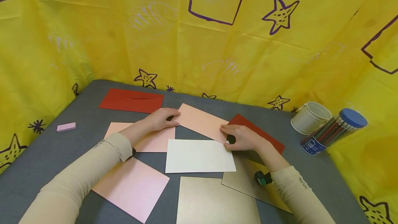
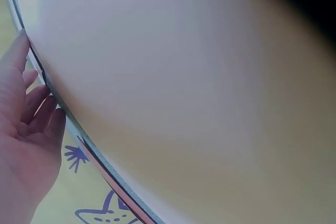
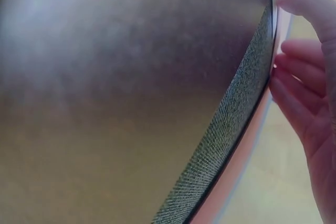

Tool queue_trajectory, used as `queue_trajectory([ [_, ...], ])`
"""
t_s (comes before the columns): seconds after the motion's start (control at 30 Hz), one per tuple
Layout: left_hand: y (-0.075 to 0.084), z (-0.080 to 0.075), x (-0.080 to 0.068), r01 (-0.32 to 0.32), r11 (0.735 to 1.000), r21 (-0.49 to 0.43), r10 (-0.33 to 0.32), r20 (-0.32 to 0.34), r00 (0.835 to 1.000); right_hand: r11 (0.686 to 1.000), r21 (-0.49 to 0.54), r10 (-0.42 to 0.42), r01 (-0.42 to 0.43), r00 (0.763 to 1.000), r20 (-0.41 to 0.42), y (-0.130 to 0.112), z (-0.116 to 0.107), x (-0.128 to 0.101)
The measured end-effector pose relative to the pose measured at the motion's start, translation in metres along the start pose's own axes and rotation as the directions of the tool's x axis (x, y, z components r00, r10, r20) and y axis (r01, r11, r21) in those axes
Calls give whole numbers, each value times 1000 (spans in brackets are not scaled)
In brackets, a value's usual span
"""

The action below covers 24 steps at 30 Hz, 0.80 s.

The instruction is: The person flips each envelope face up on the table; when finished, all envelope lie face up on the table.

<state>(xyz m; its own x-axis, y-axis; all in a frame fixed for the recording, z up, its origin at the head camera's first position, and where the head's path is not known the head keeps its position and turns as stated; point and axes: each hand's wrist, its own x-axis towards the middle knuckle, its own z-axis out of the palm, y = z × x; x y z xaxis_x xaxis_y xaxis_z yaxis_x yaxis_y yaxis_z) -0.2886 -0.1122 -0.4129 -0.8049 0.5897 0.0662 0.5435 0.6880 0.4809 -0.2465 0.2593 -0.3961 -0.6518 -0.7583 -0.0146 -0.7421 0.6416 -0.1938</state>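
Observation:
A peach envelope (image 1: 201,122) lies slanted on the grey table (image 1: 46,155) in the head view. My left hand (image 1: 172,119) pinches its left end, thumb below and fingers above. My right hand (image 1: 228,137) pinches its lower right corner, fingers curled. A white sheet (image 1: 199,155) lies just in front of the envelope, between my forearms. In the left wrist view, the fingers (image 2: 26,103) touch the edge of a pale blurred surface. In the right wrist view, the fingers (image 3: 304,87) curl beside a thin paper edge and a strip of grey table cloth (image 3: 236,145).
Around the sheet lie a peach sheet (image 1: 149,141), a pink sheet (image 1: 132,187) and two gold sheets (image 1: 214,199) (image 1: 245,182). Red envelopes sit at the back left (image 1: 132,100) and behind my right hand (image 1: 261,132). A pink eraser (image 1: 66,127), white cup (image 1: 311,117) and pencil tube (image 1: 334,132) stand aside.

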Motion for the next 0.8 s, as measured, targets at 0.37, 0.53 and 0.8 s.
queue_trajectory([
  [0.37, 1, -2, -1, 12, 1000, -5, -12, 16, 1000, 993, -27, -120, 119, 991, -52, -1, 1, 2],
  [0.53, 1, -2, -1, 11, 1000, 0, -11, 21, 1000, 987, -48, -153, 150, 987, -50, -1, 1, 4],
  [0.8, 1, -2, -1, 8, 1000, 3, -8, 24, 1000, 967, -121, -234, 222, 968, -92, -2, 3, 5],
])
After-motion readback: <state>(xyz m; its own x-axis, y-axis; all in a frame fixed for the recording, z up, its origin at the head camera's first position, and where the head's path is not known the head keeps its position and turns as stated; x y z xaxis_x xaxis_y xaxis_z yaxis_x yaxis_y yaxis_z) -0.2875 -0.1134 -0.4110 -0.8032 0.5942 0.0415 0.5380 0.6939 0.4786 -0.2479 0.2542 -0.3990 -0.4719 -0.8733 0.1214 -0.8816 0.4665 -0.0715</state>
